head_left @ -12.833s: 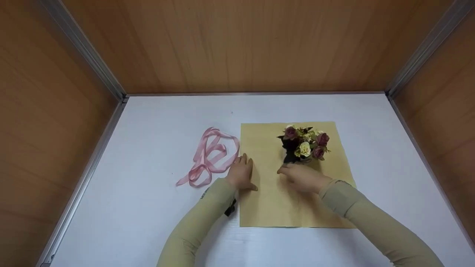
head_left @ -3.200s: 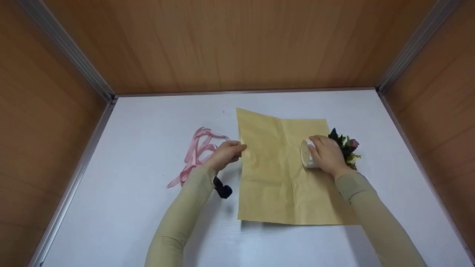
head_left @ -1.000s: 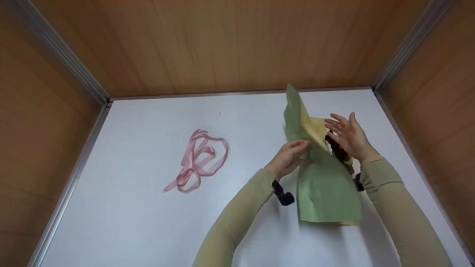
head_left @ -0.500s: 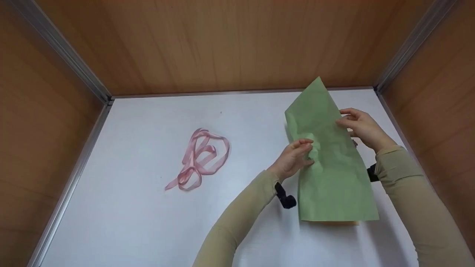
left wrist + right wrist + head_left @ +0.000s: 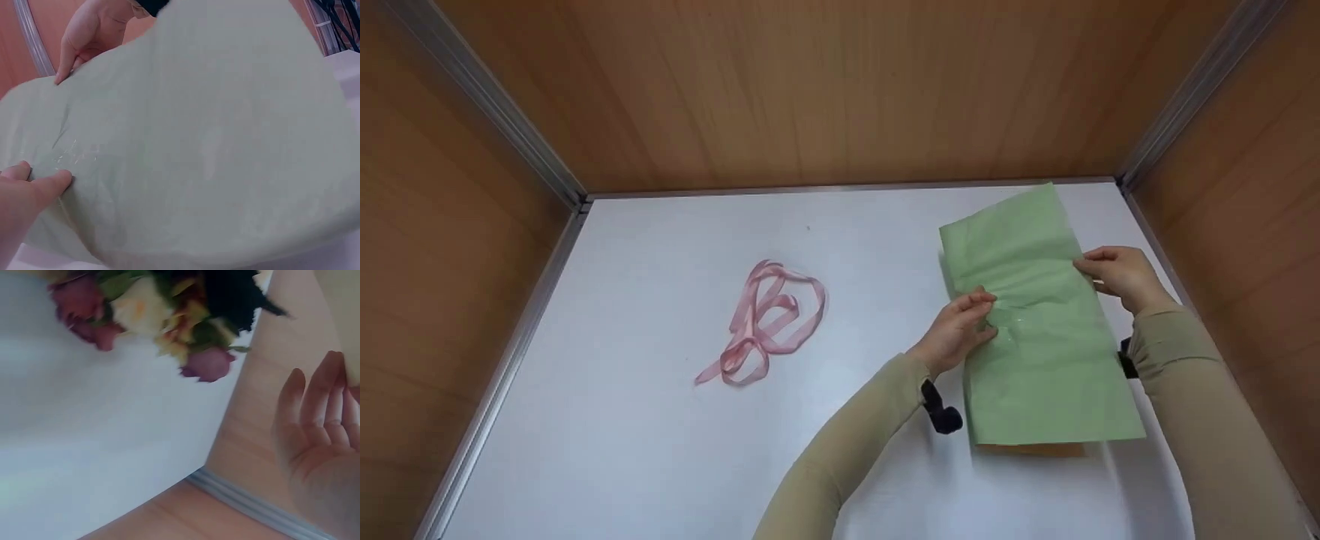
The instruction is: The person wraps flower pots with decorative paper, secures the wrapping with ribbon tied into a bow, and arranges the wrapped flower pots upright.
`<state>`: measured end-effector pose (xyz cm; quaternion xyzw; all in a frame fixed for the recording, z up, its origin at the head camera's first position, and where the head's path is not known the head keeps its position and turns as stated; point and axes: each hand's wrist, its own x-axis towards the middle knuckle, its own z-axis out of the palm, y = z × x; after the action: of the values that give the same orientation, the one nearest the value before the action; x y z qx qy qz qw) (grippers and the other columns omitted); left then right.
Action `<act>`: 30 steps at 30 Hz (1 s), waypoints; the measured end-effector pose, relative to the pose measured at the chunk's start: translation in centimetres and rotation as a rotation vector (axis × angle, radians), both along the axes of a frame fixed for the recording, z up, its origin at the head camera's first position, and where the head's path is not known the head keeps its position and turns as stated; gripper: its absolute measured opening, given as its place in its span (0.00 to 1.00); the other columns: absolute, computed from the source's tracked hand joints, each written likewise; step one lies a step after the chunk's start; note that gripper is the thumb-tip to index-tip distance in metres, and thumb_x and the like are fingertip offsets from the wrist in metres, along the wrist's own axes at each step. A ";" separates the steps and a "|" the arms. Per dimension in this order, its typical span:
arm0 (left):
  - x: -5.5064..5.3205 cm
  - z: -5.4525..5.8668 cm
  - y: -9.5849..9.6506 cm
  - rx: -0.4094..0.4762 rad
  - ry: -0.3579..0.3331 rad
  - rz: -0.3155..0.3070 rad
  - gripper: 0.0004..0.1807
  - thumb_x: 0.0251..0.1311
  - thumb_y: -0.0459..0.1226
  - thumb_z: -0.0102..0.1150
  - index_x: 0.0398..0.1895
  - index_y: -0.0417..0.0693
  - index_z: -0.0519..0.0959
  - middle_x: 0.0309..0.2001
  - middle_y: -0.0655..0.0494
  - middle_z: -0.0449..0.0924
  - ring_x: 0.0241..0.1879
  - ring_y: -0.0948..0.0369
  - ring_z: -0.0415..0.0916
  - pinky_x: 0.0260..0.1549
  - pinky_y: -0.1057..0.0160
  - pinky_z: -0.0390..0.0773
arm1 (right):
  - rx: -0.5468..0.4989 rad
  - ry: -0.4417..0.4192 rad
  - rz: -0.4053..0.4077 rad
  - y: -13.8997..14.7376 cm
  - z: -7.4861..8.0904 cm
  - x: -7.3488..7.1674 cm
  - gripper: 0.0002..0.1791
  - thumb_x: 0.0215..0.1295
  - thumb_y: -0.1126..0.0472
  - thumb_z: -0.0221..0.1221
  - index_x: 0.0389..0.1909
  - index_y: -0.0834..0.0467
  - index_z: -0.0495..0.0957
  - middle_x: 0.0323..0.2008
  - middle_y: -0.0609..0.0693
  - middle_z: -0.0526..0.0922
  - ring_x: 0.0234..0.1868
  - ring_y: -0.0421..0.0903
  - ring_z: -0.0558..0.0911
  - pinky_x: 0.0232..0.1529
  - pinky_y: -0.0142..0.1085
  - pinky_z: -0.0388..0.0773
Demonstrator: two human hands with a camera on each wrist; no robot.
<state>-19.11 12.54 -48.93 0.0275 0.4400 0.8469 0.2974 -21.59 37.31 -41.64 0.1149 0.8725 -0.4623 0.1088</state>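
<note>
A sheet of wrapping paper [image 5: 1050,375], green on the outside, is folded over toward the right of the white table. My left hand [image 5: 952,330] grips the creased fold on its left side, thumb and fingertips apart on the green face. The far edge at the right is pinched by my right hand [image 5: 1125,274], seen also in the right wrist view with the paper's pale inner side. Artificial flowers [image 5: 140,306], dark pink and cream roses with dark leaves, show under the paper only in the right wrist view. The white pot is hidden.
A loosely looped pink ribbon [image 5: 757,322] lies on the white table [image 5: 660,450], left of the hands. Wood-grain panels [image 5: 840,90] with metal edging close off the back and both sides. Dark cables [image 5: 340,22] show at a corner of the left wrist view.
The left side of the paper has been lifted and folded right over the pot and flowers. My right hand has let go of the pot and taken the paper's edge, drawing it right and down.
</note>
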 end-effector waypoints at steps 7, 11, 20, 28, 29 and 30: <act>0.3 -0.2 0.3 -0.013 -0.010 -0.011 0.10 0.70 0.34 0.45 0.47 0.35 0.70 0.76 0.51 0.37 0.75 0.52 0.38 0.66 0.46 0.59 | 0.269 0.238 0.080 -0.6 -1.1 0.5 0.25 0.66 0.61 0.55 0.58 0.74 0.65 0.50 0.68 0.71 0.51 0.59 0.74 0.52 0.49 0.72; 0.3 -0.2 0.3 -0.011 -0.011 -0.003 0.08 0.69 0.33 0.45 0.44 0.37 0.71 0.76 0.52 0.38 0.75 0.53 0.38 0.66 0.47 0.59 | 0.558 0.521 0.309 -2.8 -1.2 0.5 0.28 0.56 0.68 0.62 0.57 0.72 0.68 0.53 0.71 0.69 0.56 0.68 0.67 0.57 0.59 0.63; 0.2 -0.1 0.0 -0.074 0.029 -0.035 0.09 0.69 0.34 0.46 0.46 0.37 0.73 0.76 0.53 0.43 0.74 0.54 0.42 0.67 0.48 0.59 | 0.640 0.264 0.726 -6.6 -3.2 0.8 0.46 0.49 0.58 0.70 0.65 0.72 0.60 0.64 0.69 0.64 0.67 0.67 0.60 0.67 0.58 0.51; -0.9 0.2 -1.4 -0.466 0.284 -0.091 0.17 0.70 0.35 0.45 0.59 0.42 0.71 0.64 0.53 0.68 0.62 0.59 0.66 0.58 0.64 0.69 | 0.506 0.205 0.666 -6.6 -4.8 0.7 0.49 0.49 0.58 0.71 0.68 0.70 0.56 0.66 0.69 0.61 0.67 0.66 0.59 0.66 0.57 0.57; -1.0 0.2 -1.5 -0.533 0.337 -0.096 0.18 0.70 0.35 0.45 0.60 0.43 0.71 0.63 0.53 0.69 0.62 0.59 0.66 0.58 0.64 0.69 | 0.494 0.214 0.659 -6.6 -5.0 0.7 0.49 0.47 0.59 0.72 0.68 0.70 0.57 0.66 0.69 0.62 0.67 0.66 0.60 0.66 0.57 0.57; -1.2 0.2 -1.6 -0.611 0.400 -0.102 0.18 0.70 0.36 0.46 0.61 0.45 0.71 0.62 0.53 0.70 0.63 0.59 0.66 0.58 0.65 0.69 | 0.487 0.221 0.653 -6.6 -5.2 0.7 0.50 0.46 0.60 0.73 0.68 0.70 0.57 0.66 0.69 0.62 0.67 0.66 0.60 0.66 0.57 0.58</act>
<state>-20.28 10.97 -48.76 0.1245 0.7199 0.6385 0.2420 -20.87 30.72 -46.80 -0.1957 0.9533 -0.1934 0.1249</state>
